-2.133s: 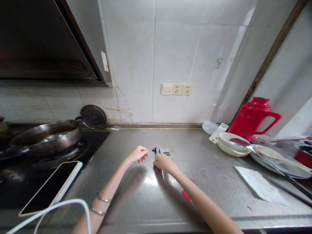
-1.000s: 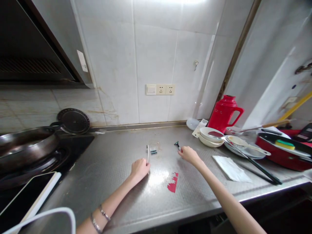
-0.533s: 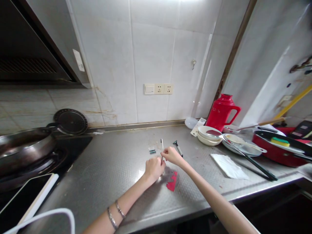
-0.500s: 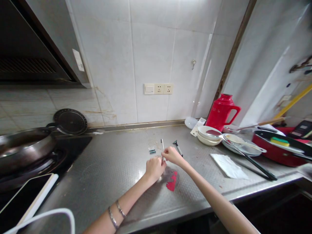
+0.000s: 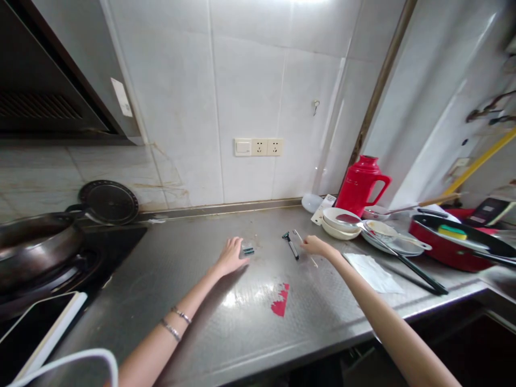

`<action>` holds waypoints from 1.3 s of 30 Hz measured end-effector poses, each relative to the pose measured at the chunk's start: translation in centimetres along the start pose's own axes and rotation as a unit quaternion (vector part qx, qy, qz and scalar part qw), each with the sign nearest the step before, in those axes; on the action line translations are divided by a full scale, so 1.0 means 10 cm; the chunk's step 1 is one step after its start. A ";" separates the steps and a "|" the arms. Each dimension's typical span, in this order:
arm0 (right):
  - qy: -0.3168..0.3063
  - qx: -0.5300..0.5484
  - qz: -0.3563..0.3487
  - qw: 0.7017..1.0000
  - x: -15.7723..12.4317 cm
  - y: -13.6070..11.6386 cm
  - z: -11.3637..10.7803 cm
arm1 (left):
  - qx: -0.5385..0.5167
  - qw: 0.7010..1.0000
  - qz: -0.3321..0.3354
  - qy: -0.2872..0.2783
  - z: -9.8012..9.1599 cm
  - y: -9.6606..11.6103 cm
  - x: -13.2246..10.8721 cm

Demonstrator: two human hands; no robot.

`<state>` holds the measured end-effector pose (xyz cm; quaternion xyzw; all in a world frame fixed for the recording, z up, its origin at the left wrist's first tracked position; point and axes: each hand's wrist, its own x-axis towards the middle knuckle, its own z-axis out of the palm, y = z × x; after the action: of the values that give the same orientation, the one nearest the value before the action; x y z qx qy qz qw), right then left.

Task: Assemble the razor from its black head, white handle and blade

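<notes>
My right hand [image 5: 316,245] pinches a thin white toothbrush [image 5: 299,236] around its middle; its dark-bristled head points away from me and the handle end shows below the fingers. Just left of it lies a razor [image 5: 291,246] with a black head and a grey-black handle. My left hand [image 5: 233,257] is low over the counter, fingers apart and slightly bent. At its fingertips sits a small clear plastic case [image 5: 248,250] with two dark strips; whether they touch I cannot tell. Nearer to me, a torn red piece [image 5: 281,301] lies flat on the metal counter [image 5: 242,333].
Right: white bowls [image 5: 341,221], a red thermos [image 5: 363,185], a black-handled ladle [image 5: 419,274], a white napkin [image 5: 373,273] and a red pan [image 5: 443,242] with a sponge. Left: a steel pan [image 5: 40,242] on the stove and a phone [image 5: 44,333] with a white cable.
My hands have parted. The right carried the toothbrush rightward, past the razor; the left moved left to the plastic case. The red piece now shows uncovered.
</notes>
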<state>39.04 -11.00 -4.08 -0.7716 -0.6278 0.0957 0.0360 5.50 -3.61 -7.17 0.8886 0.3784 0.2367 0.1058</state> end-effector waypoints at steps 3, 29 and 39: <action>-0.025 -0.013 -0.006 1.000 0.08 0.02 0.08 | -0.022 1.000 -0.005 -0.018 0.10 -0.15 0.03; 0.084 0.052 -0.164 0.981 -0.19 -0.30 -0.15 | -0.145 0.989 -0.006 0.027 0.20 0.13 0.15; 0.004 0.075 -0.300 0.951 -0.36 -0.74 0.02 | -0.189 0.981 0.051 0.007 0.31 0.69 0.03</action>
<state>31.14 -12.97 -2.62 -0.5433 -0.8210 0.1248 0.1234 11.49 -8.18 -7.19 0.8690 0.2823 0.3149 0.2568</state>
